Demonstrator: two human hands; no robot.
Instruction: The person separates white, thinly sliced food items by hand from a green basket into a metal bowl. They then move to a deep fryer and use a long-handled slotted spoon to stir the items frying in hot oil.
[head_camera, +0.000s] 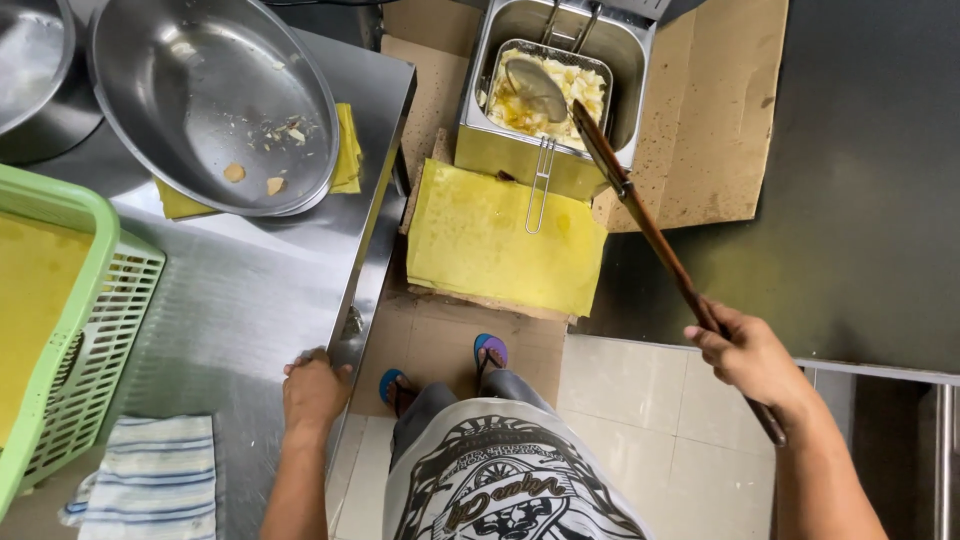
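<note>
My right hand (750, 355) grips a long wooden stick (650, 230) that slants up to the left, its tip resting at the rim of a steel deep fryer (630, 60). Inside the fryer pale yellow chips (575, 95) float in oil, with a round wire skimmer (535, 90) lying on them, its handle hanging over the front wall. My left hand (312, 388) rests, fingers curled, on the edge of a steel table (250, 300) and holds nothing.
A large steel bowl (200, 100) with a few crumbs sits on the table over yellow paper. A green plastic basket (60, 320) stands at the left and a striped cloth (150, 480) lies below it. Oil-stained yellow paper (500, 240) on cardboard covers the floor before the fryer.
</note>
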